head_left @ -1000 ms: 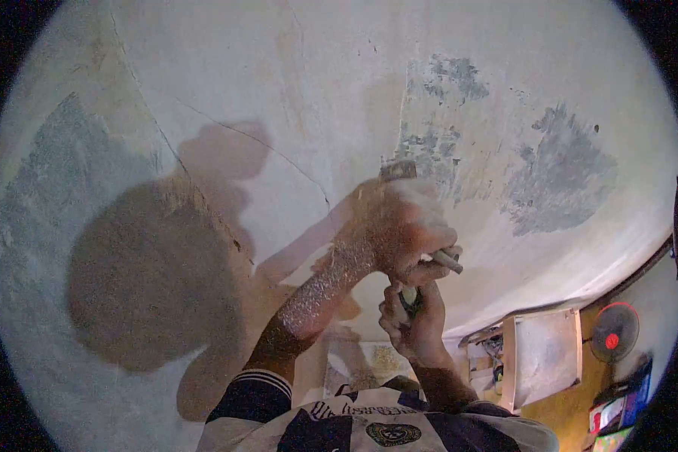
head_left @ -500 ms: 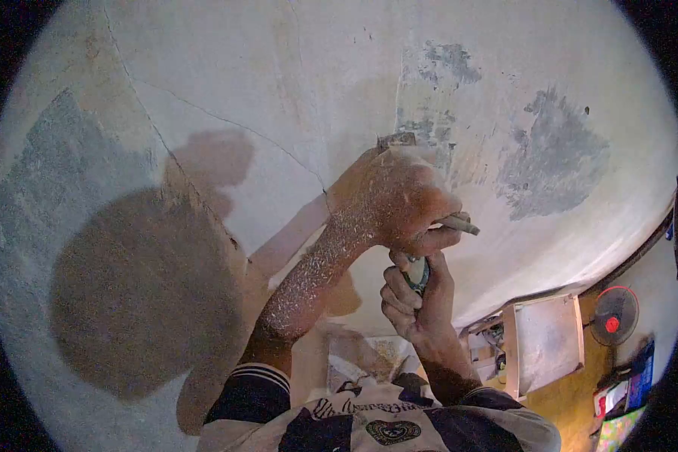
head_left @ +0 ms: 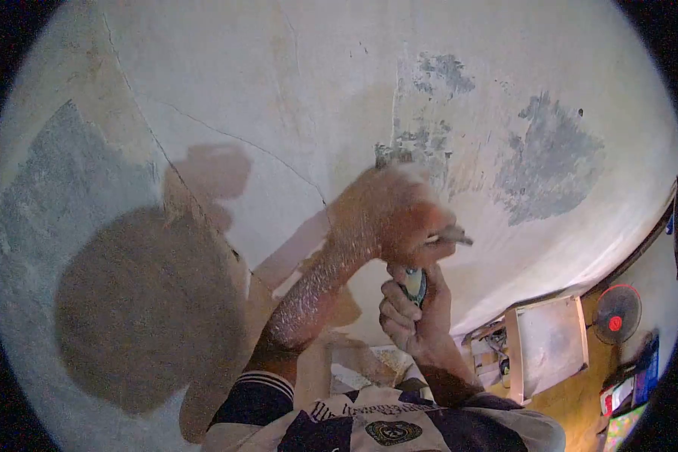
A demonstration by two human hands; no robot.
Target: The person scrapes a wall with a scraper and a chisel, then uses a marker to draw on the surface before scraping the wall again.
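Plaster dust coats my left hand (head_left: pixel 395 215) and forearm as I press a scraper (head_left: pixel 410 226) against the wall (head_left: pixel 294 90), its blade (head_left: pixel 393 154) showing just past my knuckles at twelve o'clock of the hand. That hand is closed tight around the tool's upper part, and my right hand (head_left: pixel 414 313) is wrapped around the green-tipped handle (head_left: pixel 413 285) directly below, at six o'clock. A small stick-like piece (head_left: pixel 452 239) pokes out between my left fingers toward three o'clock; I cannot tell what it is. By my judgement the scraping is partly done: grey bare patches (head_left: pixel 550 162) show at two o'clock of the blade and a large one at nine o'clock, while most of the pale, cracked coating between them is still on. Far down at four o'clock sit a red fan (head_left: pixel 615 319) and a board (head_left: pixel 550 343).
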